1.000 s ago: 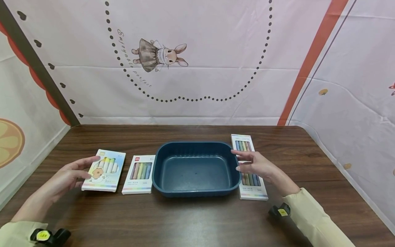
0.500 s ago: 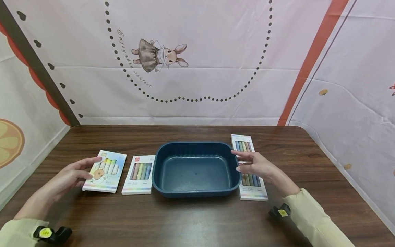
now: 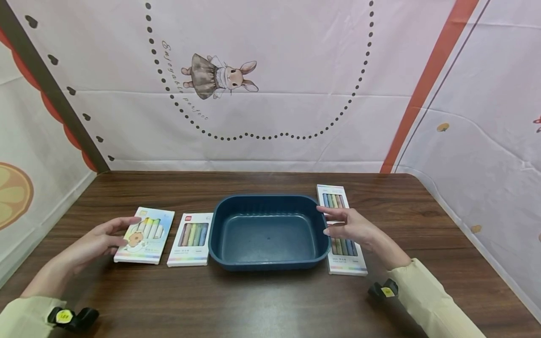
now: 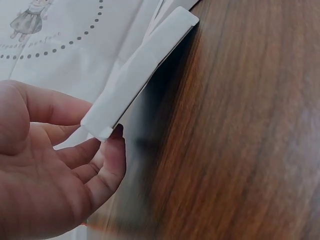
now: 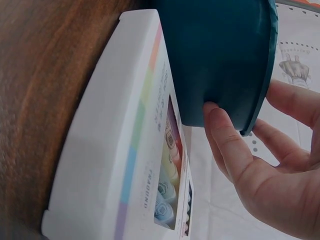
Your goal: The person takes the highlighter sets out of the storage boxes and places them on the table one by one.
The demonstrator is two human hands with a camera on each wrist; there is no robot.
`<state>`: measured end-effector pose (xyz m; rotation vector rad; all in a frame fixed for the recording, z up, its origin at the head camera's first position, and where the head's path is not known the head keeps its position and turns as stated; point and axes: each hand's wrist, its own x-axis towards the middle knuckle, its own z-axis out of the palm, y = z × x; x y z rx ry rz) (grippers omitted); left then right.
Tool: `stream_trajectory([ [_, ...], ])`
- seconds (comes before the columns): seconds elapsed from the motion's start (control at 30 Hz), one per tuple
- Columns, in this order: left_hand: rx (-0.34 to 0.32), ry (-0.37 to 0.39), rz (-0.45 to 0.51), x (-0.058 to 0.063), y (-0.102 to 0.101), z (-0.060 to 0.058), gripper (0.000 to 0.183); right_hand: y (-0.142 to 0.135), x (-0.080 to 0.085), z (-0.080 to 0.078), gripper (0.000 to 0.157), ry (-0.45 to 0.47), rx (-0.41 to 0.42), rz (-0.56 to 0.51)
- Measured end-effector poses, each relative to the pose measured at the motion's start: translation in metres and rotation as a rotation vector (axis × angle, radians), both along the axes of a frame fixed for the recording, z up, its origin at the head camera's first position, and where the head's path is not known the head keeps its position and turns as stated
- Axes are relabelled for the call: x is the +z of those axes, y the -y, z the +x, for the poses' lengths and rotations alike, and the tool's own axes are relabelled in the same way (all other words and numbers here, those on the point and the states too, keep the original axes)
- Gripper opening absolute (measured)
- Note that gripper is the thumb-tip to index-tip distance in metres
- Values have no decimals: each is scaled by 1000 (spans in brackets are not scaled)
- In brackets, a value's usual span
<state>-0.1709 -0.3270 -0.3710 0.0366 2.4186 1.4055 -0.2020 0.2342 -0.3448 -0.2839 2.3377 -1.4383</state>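
With thumb above and fingertips beneath, my left hand [image 3: 95, 244] pinches the left edge of a white-and-blue box of markers [image 3: 157, 244] bearing a cartoon animal. The left wrist view shows that box [image 4: 140, 70] tilted, its gripped edge off the table. My right hand [image 3: 352, 227] holds the rim of a dark blue plastic basin [image 3: 268, 266] at its right end. In the right wrist view some fingertips press the basin's outer wall [image 5: 215, 60], while other digits reach behind the rim. Nothing lies in the basin.
A white windowed box of markers [image 3: 188, 258] stands against the basin's left side. To the right, two similar boxes, a far one [image 3: 331, 188] and a near one [image 3: 347, 267], lie partly behind my right hand. Printed cloth [image 3: 287, 112] hangs behind the brown wooden table [image 3: 270, 310].
My left hand and the marker box it pinches have shifted slightly right and toward me. The right hand and the basin have stayed in place.
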Motion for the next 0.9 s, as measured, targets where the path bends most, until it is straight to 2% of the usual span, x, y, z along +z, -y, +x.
stream_trajectory([
  [0.13, -14, -15, -88, 0, 1, 1, 62, 0, 0, 0, 64, -9, -1, 17],
  [0.3, -48, -104, -210, 0, -1, 4, 58, -1, 0, -1, 64, -7, -1, 18],
  [0.4, -58, -146, -248, 0, -2, 5, 56, -1, 1, 0, 64, -5, 0, 13],
  [0.7, -25, -142, -272, 4, -10, 5, 58, -4, 1, 1, 63, -39, -4, 34],
  [0.9, -1, -187, -303, 6, -16, 5, 56, -6, 2, 2, 63, -47, -5, 36],
])
